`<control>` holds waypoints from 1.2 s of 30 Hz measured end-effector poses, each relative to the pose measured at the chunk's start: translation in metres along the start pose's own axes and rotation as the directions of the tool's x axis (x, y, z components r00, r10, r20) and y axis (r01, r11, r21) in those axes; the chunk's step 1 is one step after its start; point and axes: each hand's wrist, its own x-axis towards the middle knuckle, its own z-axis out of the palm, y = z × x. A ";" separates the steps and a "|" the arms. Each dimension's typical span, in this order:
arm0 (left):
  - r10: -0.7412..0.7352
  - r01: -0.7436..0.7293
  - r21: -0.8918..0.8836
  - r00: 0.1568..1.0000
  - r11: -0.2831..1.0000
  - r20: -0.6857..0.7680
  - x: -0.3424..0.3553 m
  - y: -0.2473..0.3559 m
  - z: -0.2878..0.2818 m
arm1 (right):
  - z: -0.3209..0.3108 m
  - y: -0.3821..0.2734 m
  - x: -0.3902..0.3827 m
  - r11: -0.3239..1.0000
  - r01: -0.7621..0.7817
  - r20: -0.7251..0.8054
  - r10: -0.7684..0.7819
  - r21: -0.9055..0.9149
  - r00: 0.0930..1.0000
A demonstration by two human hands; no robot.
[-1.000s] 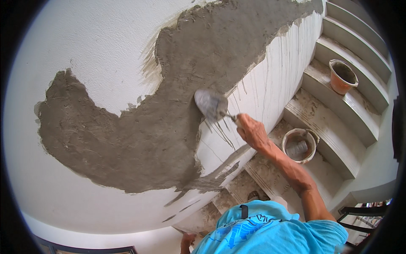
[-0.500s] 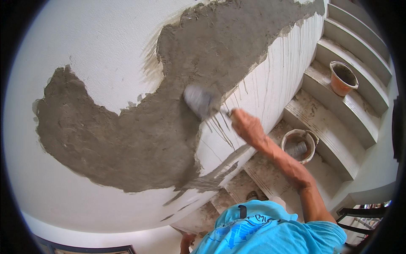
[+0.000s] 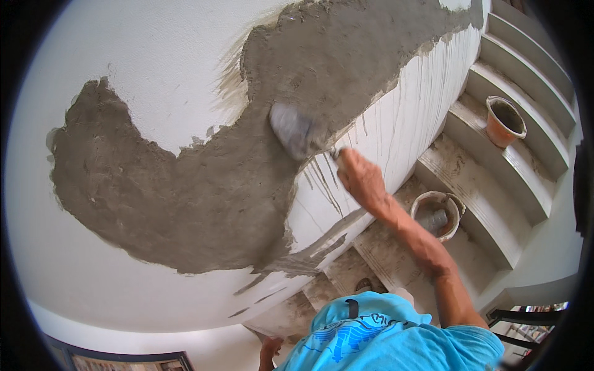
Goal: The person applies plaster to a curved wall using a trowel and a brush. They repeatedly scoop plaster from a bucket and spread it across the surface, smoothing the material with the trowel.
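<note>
My right hand point(image 3: 360, 176) is closed round the handle of a trowel point(image 3: 292, 131), its grey rounded blade smeared by motion. The blade lies against a broad patch of wet grey mortar point(image 3: 185, 204) on the white curved wall point(image 3: 148, 62). The patch has ragged edges, and grey drips run down the wall below it. My left hand point(image 3: 270, 347) hangs low near the lower edge, beside my blue shirt. It is small and partly hidden, so I cannot make out its fingers or anything in them.
Curved stairs point(image 3: 476, 191) climb along the wall on the right, stained with mortar. An orange-brown bucket point(image 3: 506, 122) stands on an upper step. Lower down sits a whitish mortar-smeared bucket point(image 3: 458, 207) with a grey object inside. A dark-framed picture point(image 3: 124, 358) shows at lower left.
My right hand and the trowel have shifted slightly upward in the view, with the blade still on the mortar. The view itself has moved a little. My left hand stays low.
</note>
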 end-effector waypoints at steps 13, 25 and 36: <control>0.134 -0.130 -0.056 0.989 0.990 0.063 -0.022 0.041 -0.014 | 0.000 0.027 0.010 0.995 -0.035 -0.091 0.027 -0.089 0.995; 0.025 -0.027 -0.124 0.999 0.992 -0.023 -0.003 0.010 -0.001 | -0.007 0.004 0.009 0.995 -0.024 -0.173 0.040 0.096 0.984; -0.023 0.025 -0.081 0.999 0.996 0.023 0.013 -0.003 0.003 | -0.002 -0.012 -0.031 0.982 -0.056 0.063 0.046 0.179 0.997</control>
